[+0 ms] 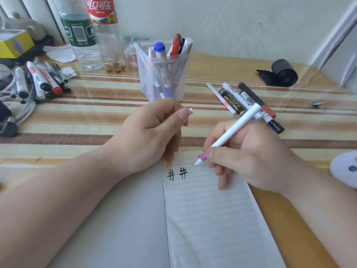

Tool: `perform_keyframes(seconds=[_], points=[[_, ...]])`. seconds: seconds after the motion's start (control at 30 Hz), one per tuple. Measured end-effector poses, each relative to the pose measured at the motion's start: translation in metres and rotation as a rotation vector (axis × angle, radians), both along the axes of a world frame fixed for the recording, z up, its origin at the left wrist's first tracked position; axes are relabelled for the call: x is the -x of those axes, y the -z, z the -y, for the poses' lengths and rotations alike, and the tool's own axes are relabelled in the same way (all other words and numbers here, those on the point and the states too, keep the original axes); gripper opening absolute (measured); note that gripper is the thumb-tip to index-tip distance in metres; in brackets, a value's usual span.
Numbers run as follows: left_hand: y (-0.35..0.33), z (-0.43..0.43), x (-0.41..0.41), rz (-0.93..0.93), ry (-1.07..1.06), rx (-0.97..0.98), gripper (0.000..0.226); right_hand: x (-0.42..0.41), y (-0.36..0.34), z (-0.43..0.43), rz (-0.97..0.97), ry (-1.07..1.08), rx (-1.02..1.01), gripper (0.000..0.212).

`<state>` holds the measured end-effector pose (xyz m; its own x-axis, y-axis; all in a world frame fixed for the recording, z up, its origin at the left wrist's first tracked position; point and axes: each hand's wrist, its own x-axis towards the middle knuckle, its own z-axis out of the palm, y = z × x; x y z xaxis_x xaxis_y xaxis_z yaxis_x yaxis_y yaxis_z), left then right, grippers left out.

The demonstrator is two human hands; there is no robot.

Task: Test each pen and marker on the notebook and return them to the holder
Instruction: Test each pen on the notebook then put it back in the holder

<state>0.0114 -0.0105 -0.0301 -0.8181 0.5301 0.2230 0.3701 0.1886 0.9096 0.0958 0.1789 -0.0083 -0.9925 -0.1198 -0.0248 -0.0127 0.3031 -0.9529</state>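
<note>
An open lined notebook (208,219) lies in front of me, with two black hash marks and fainter orange and pink marks near its top edge. My right hand (249,157) grips a slim white pen (231,130) with a pink band, tip just above the page's top. My left hand (148,134) pinches a small white cap (190,111) between thumb and fingers, above the notebook's top left. A clear plastic holder (164,82) stands behind my hands with several markers in it. A few pens and markers (245,101) lie loose on the table to the right.
Several more markers (40,80) and cables lie at the far left. Two plastic bottles (92,31) stand behind the holder's left. A black roll (284,72) sits at the back right, a small clip (318,105) further right. The striped table (96,117) meets a white wall.
</note>
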Motion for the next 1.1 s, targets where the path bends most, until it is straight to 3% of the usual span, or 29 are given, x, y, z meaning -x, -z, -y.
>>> perform_keyframes(seconds=[0.37, 0.5, 0.9, 1.1], points=[[0.0008, 0.0013, 0.0007, -0.021, -0.001, 0.023, 0.029, 0.0005, 0.0031, 0.0019, 0.012, -0.017, -0.055, 0.007], [0.0002, 0.0015, 0.0008, -0.035, 0.001, 0.042, 0.030, 0.0001, 0.0012, 0.0020, 0.005, -0.028, -0.107, 0.020], [0.0017, 0.0004, 0.0011, -0.051, -0.007, 0.038, 0.028, -0.0004, -0.0044, 0.0069, 0.008, 0.026, -0.257, 0.015], [0.0015, 0.0004, 0.0008, -0.049, -0.010, 0.037, 0.028, -0.0015, -0.0022, 0.0032, -0.015, 0.010, -0.173, 0.012]])
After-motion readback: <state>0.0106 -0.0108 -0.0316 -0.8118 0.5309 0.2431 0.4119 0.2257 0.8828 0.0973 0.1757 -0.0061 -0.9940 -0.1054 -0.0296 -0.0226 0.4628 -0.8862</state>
